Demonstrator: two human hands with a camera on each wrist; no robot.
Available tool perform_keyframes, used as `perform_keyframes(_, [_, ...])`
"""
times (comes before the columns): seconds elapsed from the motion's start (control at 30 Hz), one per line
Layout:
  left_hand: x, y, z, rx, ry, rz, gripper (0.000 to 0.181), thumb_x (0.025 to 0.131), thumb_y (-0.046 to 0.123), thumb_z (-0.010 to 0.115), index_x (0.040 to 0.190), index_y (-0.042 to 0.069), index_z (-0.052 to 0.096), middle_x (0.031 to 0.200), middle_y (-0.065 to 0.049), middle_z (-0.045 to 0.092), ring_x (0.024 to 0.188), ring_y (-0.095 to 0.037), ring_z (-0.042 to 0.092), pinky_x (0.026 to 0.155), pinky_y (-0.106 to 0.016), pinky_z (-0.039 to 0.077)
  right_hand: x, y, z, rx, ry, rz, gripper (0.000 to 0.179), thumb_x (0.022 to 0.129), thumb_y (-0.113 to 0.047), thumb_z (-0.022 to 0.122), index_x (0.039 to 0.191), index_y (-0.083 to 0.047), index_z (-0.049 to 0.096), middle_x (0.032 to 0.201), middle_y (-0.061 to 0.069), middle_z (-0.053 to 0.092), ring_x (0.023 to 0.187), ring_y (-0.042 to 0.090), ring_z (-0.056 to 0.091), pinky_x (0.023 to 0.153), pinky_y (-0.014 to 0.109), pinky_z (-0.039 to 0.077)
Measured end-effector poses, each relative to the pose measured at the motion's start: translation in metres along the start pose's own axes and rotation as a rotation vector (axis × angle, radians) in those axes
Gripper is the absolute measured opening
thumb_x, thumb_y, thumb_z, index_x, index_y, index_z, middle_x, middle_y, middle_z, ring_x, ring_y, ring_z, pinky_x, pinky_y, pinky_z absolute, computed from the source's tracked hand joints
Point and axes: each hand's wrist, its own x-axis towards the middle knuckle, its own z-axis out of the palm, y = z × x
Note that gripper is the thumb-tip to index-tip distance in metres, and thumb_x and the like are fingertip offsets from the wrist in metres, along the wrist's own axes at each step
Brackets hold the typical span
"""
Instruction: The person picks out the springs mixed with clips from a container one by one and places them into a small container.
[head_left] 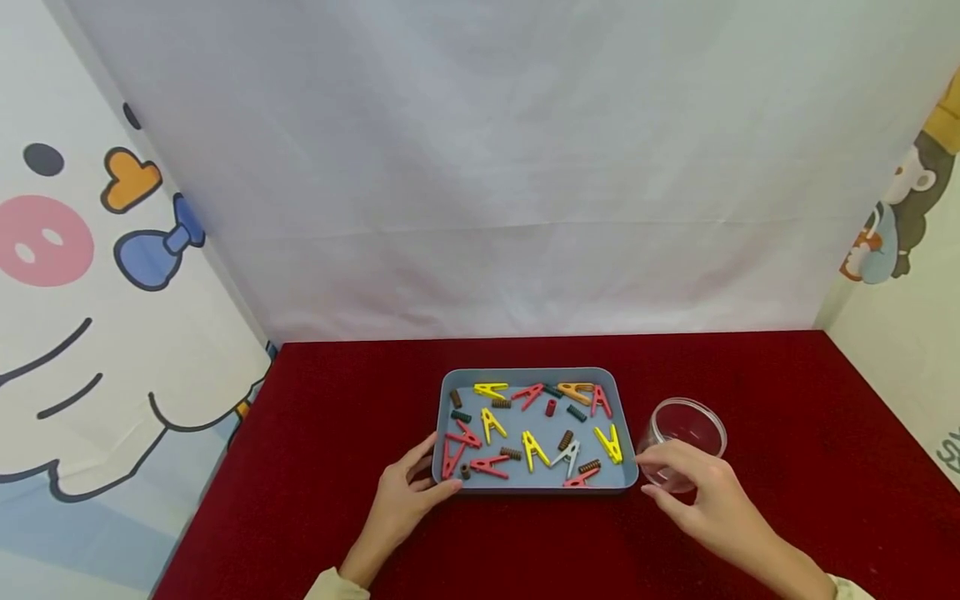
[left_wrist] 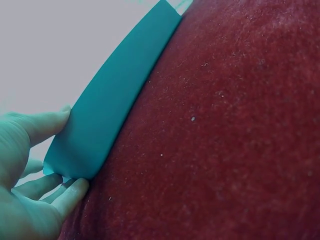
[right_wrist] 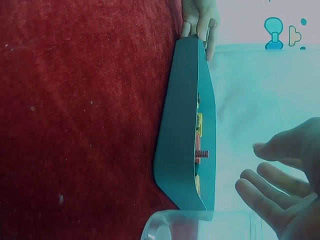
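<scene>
A shallow grey-blue tray (head_left: 536, 483) lies on the table, holding plastic clips and small coil springs. My left hand (head_left: 401, 498) grips its near left corner, with the thumb at the front rim and the other fingers along the left side. In the left wrist view, fingertips (left_wrist: 75, 195) sit low against the tray wall. Over the tray's right edge hovers my right hand (head_left: 701, 492), fingers apart and nothing between them. It partly covers a clear round container (head_left: 708, 407) just right of the tray. The right wrist view shows that palm (right_wrist: 295, 180) beside the tray.
Inside the tray are yellow clips (head_left: 609, 444), red clips (head_left: 489, 467), a white clip (head_left: 572, 456), an orange clip (head_left: 576, 390), and brown, dark green and red springs. A red cloth (head_left: 360, 400) covers the table. White curtains (head_left: 525, 167) hang behind it.
</scene>
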Motion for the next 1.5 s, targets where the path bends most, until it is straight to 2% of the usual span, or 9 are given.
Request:
perform_keyframes(0.3, [-0.002, 0.001, -0.004, -0.014, 0.001, -0.023, 0.074, 0.069, 0.021, 0.076, 0.133, 0.02, 0.04, 0.129, -0.009, 0.042, 0.109, -0.023, 0.048, 0.075, -0.024, 0.047, 0.008, 0.0, 0.014, 0.044, -0.022, 0.021, 0.04, 0.065, 0.004, 0.073, 0.095, -0.021, 0.062, 0.092, -0.002, 0.059, 0.071, 0.008, 0.055, 0.054, 0.021, 0.049])
perform_keyframes(0.5, [-0.009, 0.023, -0.003, -0.03, -0.03, -0.033, 0.073, 0.071, 0.016, 0.074, 0.134, 0.011, 0.038, 0.128, -0.016, 0.043, 0.109, -0.031, 0.047, 0.074, -0.024, 0.047, 0.014, 0.007, 0.021, -0.016, -0.037, -0.013, 0.04, 0.065, 0.001, 0.074, 0.095, -0.022, 0.062, 0.093, -0.005, 0.059, 0.068, 0.004, 0.051, 0.054, 0.021, 0.046])
perform_keyframes(0.6, [-0.007, 0.017, -0.003, -0.014, -0.016, -0.022, 0.074, 0.069, 0.02, 0.076, 0.133, 0.014, 0.04, 0.126, -0.014, 0.045, 0.107, -0.028, 0.049, 0.073, -0.022, 0.047, 0.017, 0.009, 0.026, -0.019, -0.041, -0.014, 0.041, 0.064, 0.003, 0.074, 0.094, -0.023, 0.062, 0.092, -0.007, 0.058, 0.069, 0.002, 0.05, 0.053, 0.021, 0.046])
perform_keyframes(0.73, [-0.001, -0.001, -0.003, 0.0, 0.006, -0.003, 0.074, 0.067, 0.026, 0.077, 0.132, 0.021, 0.042, 0.124, -0.009, 0.047, 0.105, -0.022, 0.051, 0.073, -0.023, 0.047, 0.02, 0.01, 0.032, -0.027, -0.038, -0.015, 0.04, 0.063, 0.004, 0.074, 0.092, -0.022, 0.063, 0.089, -0.009, 0.058, 0.062, 0.005, 0.049, 0.049, 0.02, 0.042])
perform_keyframes(0.93, [0.0, -0.005, -0.001, 0.017, 0.013, 0.01, 0.073, 0.067, 0.026, 0.077, 0.131, 0.023, 0.042, 0.124, -0.006, 0.047, 0.105, -0.02, 0.051, 0.074, -0.023, 0.047, 0.024, 0.017, 0.038, -0.059, -0.074, -0.014, 0.035, 0.065, 0.003, 0.073, 0.09, -0.019, 0.063, 0.087, -0.007, 0.058, 0.06, 0.008, 0.049, 0.05, 0.022, 0.044])
perform_keyframes(1.13, [0.0, -0.004, -0.001, 0.018, 0.017, 0.012, 0.075, 0.065, 0.029, 0.077, 0.132, 0.023, 0.042, 0.125, -0.004, 0.047, 0.105, -0.019, 0.051, 0.074, -0.023, 0.047, 0.031, 0.023, 0.042, -0.09, -0.108, -0.046, 0.031, 0.064, 0.002, 0.074, 0.088, -0.016, 0.064, 0.084, -0.004, 0.059, 0.066, 0.011, 0.054, 0.054, 0.024, 0.047])
perform_keyframes(1.23, [-0.001, 0.0, -0.001, 0.0, 0.006, 0.012, 0.076, 0.066, 0.027, 0.077, 0.132, 0.022, 0.041, 0.125, -0.007, 0.047, 0.105, -0.02, 0.051, 0.074, -0.023, 0.047, 0.034, 0.025, 0.044, -0.101, -0.142, -0.041, 0.026, 0.066, 0.001, 0.072, 0.086, -0.013, 0.064, 0.084, -0.004, 0.059, 0.071, 0.013, 0.056, 0.057, 0.026, 0.048])
perform_keyframes(1.5, [-0.011, 0.025, -0.002, -0.044, -0.037, -0.028, 0.074, 0.071, 0.017, 0.074, 0.135, 0.012, 0.037, 0.122, -0.019, 0.046, 0.105, -0.032, 0.049, 0.072, -0.023, 0.048, 0.036, 0.032, 0.052, -0.151, -0.214, -0.028, 0.019, 0.067, 0.002, 0.07, 0.081, -0.01, 0.064, 0.081, -0.002, 0.058, 0.074, 0.014, 0.058, 0.063, 0.03, 0.049])
